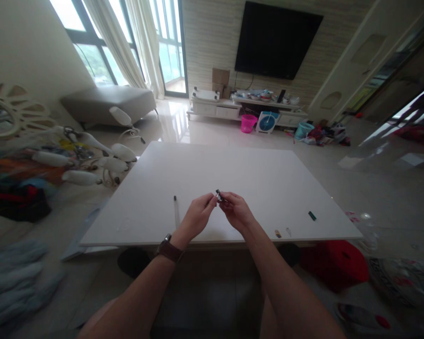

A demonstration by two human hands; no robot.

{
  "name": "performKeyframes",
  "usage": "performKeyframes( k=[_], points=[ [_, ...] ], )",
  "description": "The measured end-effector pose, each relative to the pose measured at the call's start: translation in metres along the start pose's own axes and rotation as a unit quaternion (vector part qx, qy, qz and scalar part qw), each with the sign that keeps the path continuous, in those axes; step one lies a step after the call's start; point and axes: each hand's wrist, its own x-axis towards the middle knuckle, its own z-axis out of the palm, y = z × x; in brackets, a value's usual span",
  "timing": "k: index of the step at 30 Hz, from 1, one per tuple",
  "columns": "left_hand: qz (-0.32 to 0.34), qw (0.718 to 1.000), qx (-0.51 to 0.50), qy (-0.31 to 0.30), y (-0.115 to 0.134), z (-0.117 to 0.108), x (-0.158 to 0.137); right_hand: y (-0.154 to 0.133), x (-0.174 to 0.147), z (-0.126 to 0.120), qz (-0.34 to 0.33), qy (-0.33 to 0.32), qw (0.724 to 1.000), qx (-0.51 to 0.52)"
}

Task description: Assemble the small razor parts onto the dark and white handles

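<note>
The left hand point(198, 213) and right hand point(239, 211) both pinch a small dark-and-silver piece point(218, 195) between their fingertips, above the near middle of the white table point(226, 165). On the table's left half lies a thin white stick with a dark tip point(177, 213); toward its right end, a flat green piece point(312, 216). Handling seems under way: the piece is not yet set down, and whether any joining is done is too small to tell.

the tabletop point(226, 169) looks smooth, the floor point(173, 120) glossy, the curtains point(144, 47) cloth.
</note>
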Motion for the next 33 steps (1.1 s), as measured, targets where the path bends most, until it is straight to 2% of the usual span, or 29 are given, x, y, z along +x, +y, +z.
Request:
performKeyframes(
  k=[20, 33],
  points=[
    [0.014, 0.999, 0.027, 0.019, 0.0004, -0.0020, 0.0006, -0.0024, -0.0015, -0.0021, -0.017, -0.009, 0.999, -0.033],
    [0.032, 0.998, 0.046, 0.008, -0.0048, -0.0012, 0.0009, 0.0000, 0.0005, -0.0037, -0.024, -0.024, 0.999, -0.027]
  ],
)
